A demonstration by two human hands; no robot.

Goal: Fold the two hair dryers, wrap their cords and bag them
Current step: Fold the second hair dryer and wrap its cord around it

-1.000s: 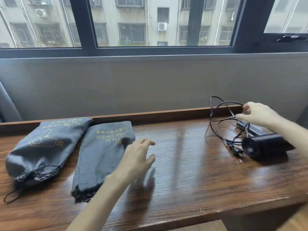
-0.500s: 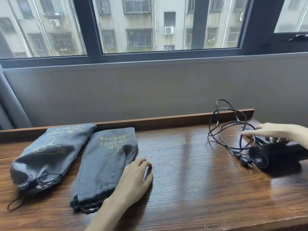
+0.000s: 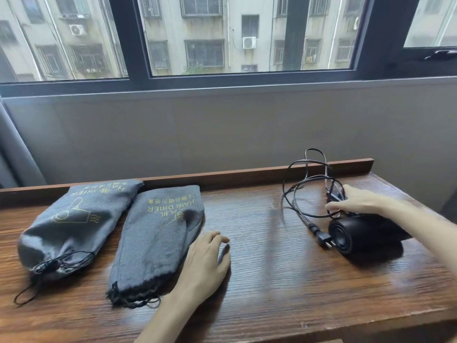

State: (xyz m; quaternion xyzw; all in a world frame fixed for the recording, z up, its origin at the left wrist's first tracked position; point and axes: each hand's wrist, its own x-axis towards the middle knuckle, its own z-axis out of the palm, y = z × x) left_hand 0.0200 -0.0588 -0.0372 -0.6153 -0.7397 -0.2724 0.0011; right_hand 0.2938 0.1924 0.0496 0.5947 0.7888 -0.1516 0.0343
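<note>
A black hair dryer (image 3: 363, 233) lies on its side at the right of the wooden table (image 3: 272, 300), barrel mouth facing me. Its black cord (image 3: 295, 194) loops loosely behind and to the left, with the plug (image 3: 324, 240) lying in front of the barrel. My right hand (image 3: 358, 201) is on top of the dryer, fingers closed around its handle where the cord starts. A flat grey drawstring bag (image 3: 158, 238) lies left of centre. A bulging grey bag (image 3: 74, 224) with its drawstring pulled tight lies at the far left. My left hand (image 3: 205, 266) rests palm down beside the flat bag.
A low wooden rail (image 3: 247, 175) runs along the table's back edge against a grey wall under a dark-framed window. The table's right end sits just past the dryer. Bare wood lies between the flat bag and the dryer.
My right hand came down from the raised cord onto the dryer's handle. My left hand dropped onto the table beside the flat bag. The camera shifted closer and to the right.
</note>
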